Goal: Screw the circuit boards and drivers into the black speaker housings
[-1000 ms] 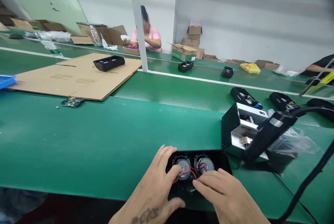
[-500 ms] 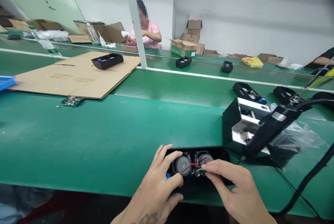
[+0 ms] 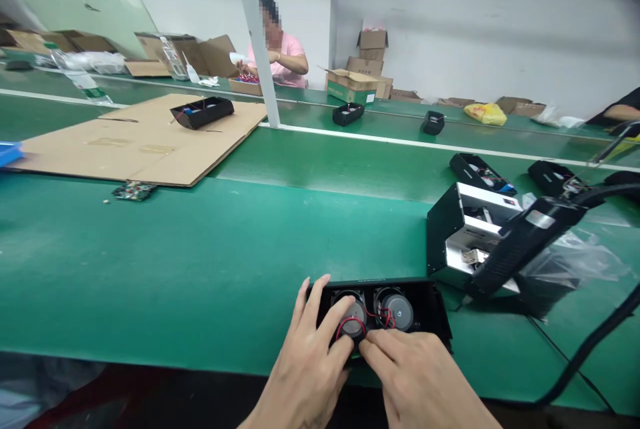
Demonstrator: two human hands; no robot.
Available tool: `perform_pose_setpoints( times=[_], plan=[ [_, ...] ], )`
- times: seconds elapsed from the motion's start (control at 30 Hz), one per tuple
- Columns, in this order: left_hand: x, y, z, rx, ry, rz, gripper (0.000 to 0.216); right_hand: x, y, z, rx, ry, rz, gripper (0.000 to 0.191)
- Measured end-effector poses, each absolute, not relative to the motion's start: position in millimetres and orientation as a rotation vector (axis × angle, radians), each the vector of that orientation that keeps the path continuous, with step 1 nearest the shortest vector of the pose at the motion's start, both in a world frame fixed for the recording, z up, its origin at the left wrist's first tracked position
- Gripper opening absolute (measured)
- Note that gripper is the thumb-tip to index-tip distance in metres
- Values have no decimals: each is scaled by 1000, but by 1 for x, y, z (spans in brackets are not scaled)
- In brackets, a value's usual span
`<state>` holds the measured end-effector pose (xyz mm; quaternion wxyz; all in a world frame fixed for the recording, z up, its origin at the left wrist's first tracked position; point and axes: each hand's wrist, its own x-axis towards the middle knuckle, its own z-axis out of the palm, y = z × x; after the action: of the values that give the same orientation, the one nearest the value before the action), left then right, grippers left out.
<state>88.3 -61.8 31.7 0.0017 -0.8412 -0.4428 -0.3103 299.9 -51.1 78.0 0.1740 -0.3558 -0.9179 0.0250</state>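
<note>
A black speaker housing (image 3: 430, 302) with two round drivers and red wires lies at the near edge of the green bench. My left hand (image 3: 307, 362) grips its left end, fingers spread over the top and the left driver, thumb at the front. My right hand (image 3: 420, 375) sits beside it at the front rim, fingertips pressed together and down into the housing by the wires. What they pinch is hidden.
A black metal box (image 3: 450, 242) with a corded black tool (image 3: 520, 242) on it stands right of the housing, beside a plastic bag (image 3: 580, 262). Cardboard sheet (image 3: 150, 142), small circuit board (image 3: 133, 190), other housings (image 3: 480, 173) farther back. A person in pink (image 3: 285, 55) works at the far bench.
My right hand lifted a small green part on red wires, then pushed back down into the housing's front. My left hand shifted over the left driver.
</note>
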Motion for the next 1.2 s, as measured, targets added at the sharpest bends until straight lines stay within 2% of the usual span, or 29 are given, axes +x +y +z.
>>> perform_pose_setpoints(
  times=[0.17, 0.33, 0.53, 0.63, 0.87, 0.93, 1.07, 1.2],
  plan=[
    [86, -56, 26, -2677, -1352, -1004, 22, 302, -53, 66, -931, -2483, -136, 42],
    [84, -53, 28, -2720, -1381, -967, 32, 301, -54, 55, -850, -2353, -233, 37],
    [83, -52, 30, -2760, -1392, -875, 40, 295, -52, 65, -1001, -2384, 73, 38],
    [83, -51, 28, -2754, -1380, -927, 36, 296, -52, 64, -1016, -2393, 79, 40],
    [84, -52, 29, -2713, -1375, -944, 17, 296, -57, 44, -898, -2328, -150, 36],
    [83, -50, 32, -2746, -1380, -893, 17, 293, -57, 44, -923, -2351, -120, 34],
    [77, -35, 41, -2907, -1406, -696, 34, 291, -44, 58, -996, -2515, 1, 36],
    [72, -12, 56, -3110, -1407, -538, 44, 295, -16, 86, -1128, -2750, 434, 44]
  ],
)
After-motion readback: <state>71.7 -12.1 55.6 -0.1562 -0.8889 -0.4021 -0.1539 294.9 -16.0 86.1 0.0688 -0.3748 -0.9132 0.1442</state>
